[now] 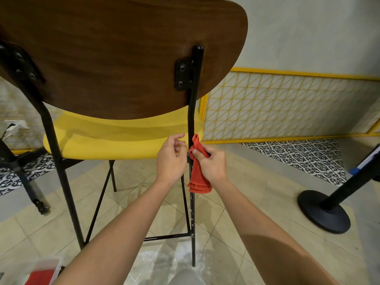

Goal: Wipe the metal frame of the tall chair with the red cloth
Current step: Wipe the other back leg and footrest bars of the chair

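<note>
Cloth (199, 183), which we grip in the curled fingers of our right hand (212, 164), touches the frame post (194, 112); the post runs upright just left of those fingers. Our left hand (170, 159), loosely curled, holds nothing.

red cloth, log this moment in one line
right hand: grips red cloth | cloth: against frame post, level with seat | left hand: open, beside post

Head cam looks fwd/down, close behind tall chair (123, 58).
</note>
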Tool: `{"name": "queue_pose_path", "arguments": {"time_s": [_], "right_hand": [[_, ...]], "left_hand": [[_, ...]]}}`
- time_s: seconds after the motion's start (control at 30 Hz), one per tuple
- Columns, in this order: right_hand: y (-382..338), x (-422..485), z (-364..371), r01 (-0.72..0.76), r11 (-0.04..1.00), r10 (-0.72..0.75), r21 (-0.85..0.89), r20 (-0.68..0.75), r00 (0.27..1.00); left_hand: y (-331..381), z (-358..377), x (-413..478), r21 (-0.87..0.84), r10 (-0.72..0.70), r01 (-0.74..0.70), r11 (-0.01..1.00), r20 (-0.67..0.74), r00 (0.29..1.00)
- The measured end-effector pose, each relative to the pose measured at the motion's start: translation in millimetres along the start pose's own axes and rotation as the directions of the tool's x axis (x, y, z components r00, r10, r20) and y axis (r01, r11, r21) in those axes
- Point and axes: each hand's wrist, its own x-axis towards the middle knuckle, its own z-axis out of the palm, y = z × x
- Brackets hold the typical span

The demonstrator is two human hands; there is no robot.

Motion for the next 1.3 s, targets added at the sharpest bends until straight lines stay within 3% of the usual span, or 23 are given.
{"name": "queue_pose_path", "arguments": {"time_s": [0.33, 0.43, 0.57, 0.83, 0.93, 1.07, 1.2, 1.3], "right_hand": [[28, -12, 4, -0.081, 0.982, 0.088, -0.169, 0.032, 0.996], [19, -11, 3, -0.096, 0.989, 0.096, -0.114, 0.001, 0.995], [-3, -6, 10, -0.006, 0.998, 0.0, -0.055, -0.121, 0.993], [11, -13, 10, 0.009, 0.952, -0.045, -0.306, -0.11, 0.993], [20, -23, 9, 0.169, 0.884, -0.25, -0.435, -0.134, 0.959], [10, -28, 14, 0.461, 0.672, -0.58, -0.58, -0.024, 0.815], [1, -25, 16, 0.424, 0.436, -0.599, -0.794, 0.096, 0.795], [6, -28, 19, 0.39, 0.366, -0.568, -0.845, 0.129, 0.813]], "left_hand": [[-10, -2, -12, 0.002, -0.027, 0.027, 1.0, -0.006, 1.0], [-9, -5, -11, 0.005, -0.034, 0.034, 0.999, -0.007, 0.999], [-8, -9, -6, -0.005, -0.042, 0.042, 0.999, -0.022, 0.999], [-14, -13, -11, -0.006, -0.046, 0.046, 0.999, -0.02, 0.999], [-13, -15, -14, -0.005, -0.038, 0.038, 0.999, -0.007, 0.999], [-10, -20, -11, -0.008, -0.051, 0.051, 0.999, -0.02, 0.999], [-9, -25, -13, 0.005, -0.055, 0.055, 0.998, -0.024, 0.998], [-13, -31, -12, 0.022, -0.051, 0.052, 0.998, -0.037, 0.998]]}}
